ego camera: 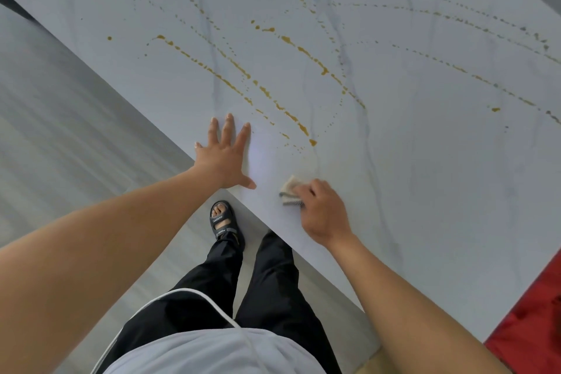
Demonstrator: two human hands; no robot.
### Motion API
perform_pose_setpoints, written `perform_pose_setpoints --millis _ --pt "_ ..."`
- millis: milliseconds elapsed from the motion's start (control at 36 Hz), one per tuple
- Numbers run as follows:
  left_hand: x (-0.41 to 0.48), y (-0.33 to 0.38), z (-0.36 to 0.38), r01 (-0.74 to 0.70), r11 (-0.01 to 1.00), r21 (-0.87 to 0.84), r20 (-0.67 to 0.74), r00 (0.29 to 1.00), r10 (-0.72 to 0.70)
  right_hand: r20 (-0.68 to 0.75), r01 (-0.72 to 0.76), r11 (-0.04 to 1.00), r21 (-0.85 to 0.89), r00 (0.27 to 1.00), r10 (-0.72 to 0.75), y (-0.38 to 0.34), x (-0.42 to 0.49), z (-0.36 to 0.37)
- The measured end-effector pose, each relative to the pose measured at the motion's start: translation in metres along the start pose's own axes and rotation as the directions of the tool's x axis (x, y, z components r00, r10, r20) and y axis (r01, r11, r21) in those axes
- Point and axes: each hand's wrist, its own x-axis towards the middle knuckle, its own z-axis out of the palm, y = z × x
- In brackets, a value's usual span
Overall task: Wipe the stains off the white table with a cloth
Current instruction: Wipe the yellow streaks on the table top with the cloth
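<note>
Left grip (226, 155) lies flat on the white counter (425, 176) near its front edge, fingers straight and spread, holding nothing. Just to its right the cloth (290, 190), a small beige wad, sits on the counter by the same edge, clamped under the curled fingers of the right grip (324, 215). Amber stains (291, 117) run in streaks and dotted arcs across the counter beyond both, the nearest drops near the cloth but apart from it. A red surface (531, 328) shows at far right.
</note>
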Motion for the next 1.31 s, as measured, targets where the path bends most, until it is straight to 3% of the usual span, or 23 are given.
perform_pose_setpoints --millis 111,194,389,472,556,611,667,722,750,806,889,972,1083,1306 --pt "0.0 -0.002 0.002 -0.004 1.0 -0.004 -0.016 1.0 0.004 -0.211 -0.328 0.943 0.064 0.919 0.334 0.001 0.005 0.002" --pt "0.0 -0.002 0.002 -0.011 1.0 -0.005 -0.021 1.0 0.011 -0.242 -0.31 0.95 0.041 0.919 0.311 -0.02 -0.004 0.011" --pt "0.002 -0.004 0.004 -0.013 1.0 0.007 -0.032 0.999 0.013 -0.033 -0.079 0.994 0.074 0.996 0.082 -0.071 -0.042 0.036" --pt "0.001 -0.003 0.003 -0.016 1.0 0.006 -0.035 0.999 0.016 0.069 -0.158 0.98 0.123 0.986 0.15 -0.086 -0.048 0.038" --pt "0.001 -0.004 0.003 -0.015 1.0 0.008 -0.036 0.999 0.016 0.269 -0.312 0.923 0.225 0.93 0.249 -0.097 -0.043 0.037" --pt "0.001 -0.004 0.003 -0.017 1.0 0.011 -0.035 0.999 0.017 0.415 -0.496 0.755 0.43 0.851 0.322 -0.101 -0.035 0.026" --pt "0.001 -0.005 0.003 -0.022 1.0 0.011 -0.036 0.999 0.022 0.51 -0.654 0.419 0.629 0.755 0.413 -0.101 -0.026 0.015" --pt "0.0 -0.005 0.004 -0.029 0.999 0.016 -0.031 0.999 0.029 0.547 -0.669 0.128 0.732 0.689 0.476 -0.093 -0.018 0.003" --pt "0.0 -0.005 0.004 -0.033 0.999 0.012 -0.031 0.999 0.033 0.54 -0.648 0.05 0.76 0.672 0.507 -0.086 -0.013 -0.002" --pt "0.001 -0.007 0.002 -0.039 0.999 -0.033 -0.05 0.998 0.037 0.486 -0.599 0.006 0.801 0.655 0.578 -0.064 0.0 -0.017" --pt "0.004 -0.019 -0.003 -0.033 0.992 -0.119 -0.138 0.99 0.016 0.32 -0.542 0.102 0.834 0.626 0.711 -0.022 0.032 -0.045" --pt "0.009 -0.039 -0.012 0.004 0.993 -0.119 -0.22 0.975 -0.03 0.043 -0.514 0.393 0.762 0.646 0.762 0.023 0.072 -0.083" --pt "0.019 -0.062 -0.029 0.065 0.986 -0.156 -0.217 0.971 -0.099 -0.204 -0.517 0.708 0.481 0.72 0.664 0.08 0.123 -0.12" --pt "0.028 -0.074 -0.036 0.074 0.991 -0.11 -0.079 0.993 -0.082 -0.196 -0.487 0.873 0.015 0.855 0.48 0.123 0.176 -0.137"
